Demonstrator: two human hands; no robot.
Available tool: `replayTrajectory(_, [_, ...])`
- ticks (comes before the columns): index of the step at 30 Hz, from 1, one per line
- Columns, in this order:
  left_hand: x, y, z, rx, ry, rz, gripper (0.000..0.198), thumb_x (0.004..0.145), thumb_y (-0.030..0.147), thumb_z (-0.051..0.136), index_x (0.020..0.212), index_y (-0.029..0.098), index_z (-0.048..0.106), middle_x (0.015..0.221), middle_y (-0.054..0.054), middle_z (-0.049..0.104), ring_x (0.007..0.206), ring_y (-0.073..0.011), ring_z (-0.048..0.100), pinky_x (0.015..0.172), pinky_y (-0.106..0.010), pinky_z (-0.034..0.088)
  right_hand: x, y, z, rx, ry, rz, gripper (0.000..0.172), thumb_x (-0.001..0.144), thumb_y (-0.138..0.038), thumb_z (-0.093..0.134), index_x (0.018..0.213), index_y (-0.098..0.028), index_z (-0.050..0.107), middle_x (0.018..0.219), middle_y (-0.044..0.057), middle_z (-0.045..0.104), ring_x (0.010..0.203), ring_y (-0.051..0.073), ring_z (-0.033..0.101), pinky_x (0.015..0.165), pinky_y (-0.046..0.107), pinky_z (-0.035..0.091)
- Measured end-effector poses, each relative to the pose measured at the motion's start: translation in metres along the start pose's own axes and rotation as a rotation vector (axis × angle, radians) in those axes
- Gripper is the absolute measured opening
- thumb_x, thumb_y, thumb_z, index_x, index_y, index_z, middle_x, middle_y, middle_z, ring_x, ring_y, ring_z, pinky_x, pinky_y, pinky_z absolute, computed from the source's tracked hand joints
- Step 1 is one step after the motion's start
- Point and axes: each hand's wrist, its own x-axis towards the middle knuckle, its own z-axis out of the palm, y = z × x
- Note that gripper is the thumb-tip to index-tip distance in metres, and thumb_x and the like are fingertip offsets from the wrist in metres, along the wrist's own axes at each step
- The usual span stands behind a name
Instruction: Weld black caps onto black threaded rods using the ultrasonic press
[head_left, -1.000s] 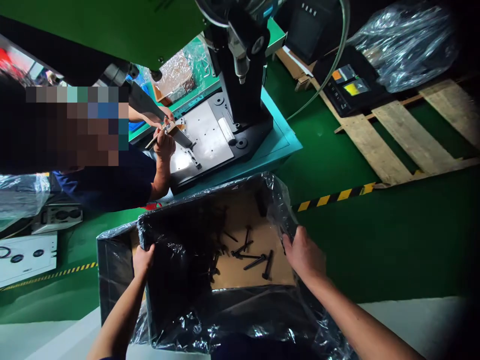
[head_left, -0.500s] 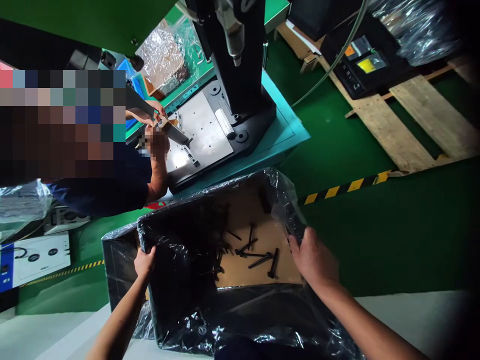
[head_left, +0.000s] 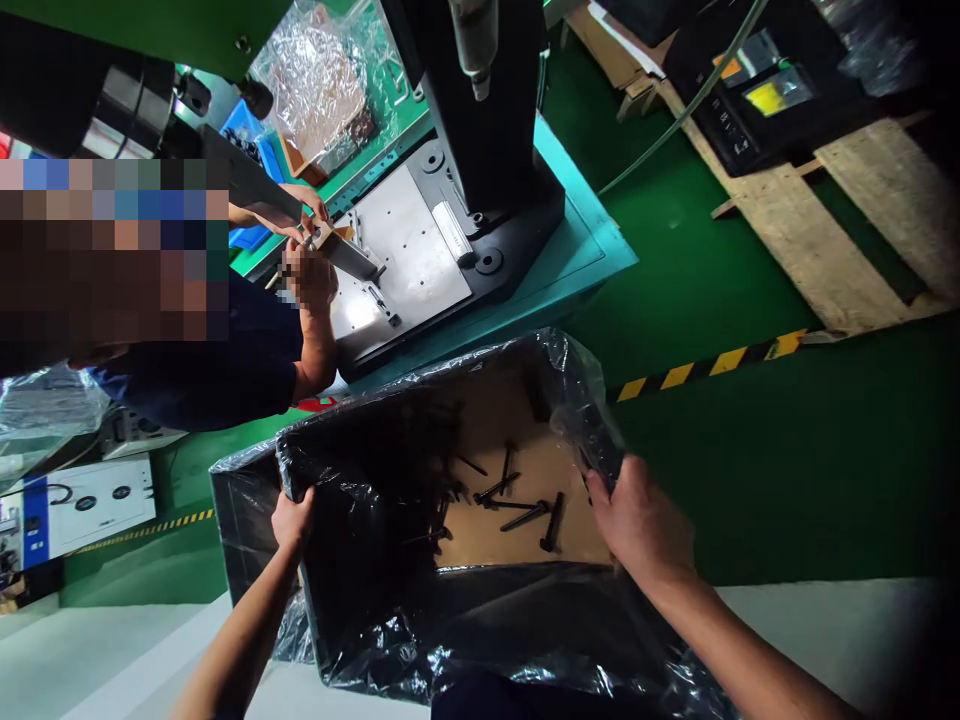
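Currently, a plastic-lined box (head_left: 517,620) is being grasped at opposite rims by the left hand (head_left: 292,516) and right hand (head_left: 646,520). Black bolts (head_left: 553,522) are being held inside; just beyond, a teal table (head_left: 592,238) is being worked at by a co-worker (head_left: 236,365).

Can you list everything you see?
Front box: one, black, lower middle
Bolt-like parts: several, black, inside front box
Other box: one, black, lower left
Metal plate: one, silver, upper middle
Machine column: one, black, top middle
Wrapped bundle: one, brown, top
Co-worker: one, navy shirt, left
Panel: one, white, left
Pallet: one, tan, right
Striped tape: two stretches, yellow-black, green floor
Left grip: one, bare, front box's left rim
Right grip: one, bare, front box's right rim
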Motion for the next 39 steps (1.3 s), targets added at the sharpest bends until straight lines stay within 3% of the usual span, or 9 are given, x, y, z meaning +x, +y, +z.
replayTrajectory(39, [0.0014,0.0019,0.0006,0.027,-0.007,-0.029,0.05,0.078,0.058,0.049,0.103,0.017,0.063,0.099,-0.016,0.071,0.099,-0.035,0.066,0.083,-0.041,0.052,-0.0004,0.0029,0.0057,0.002,0.056,-0.03,0.028,0.094,-0.037,0.048,0.108,-0.012,0.047,0.08,0.011,0.062,0.07,0.026,0.062,0.051,0.029,0.031])
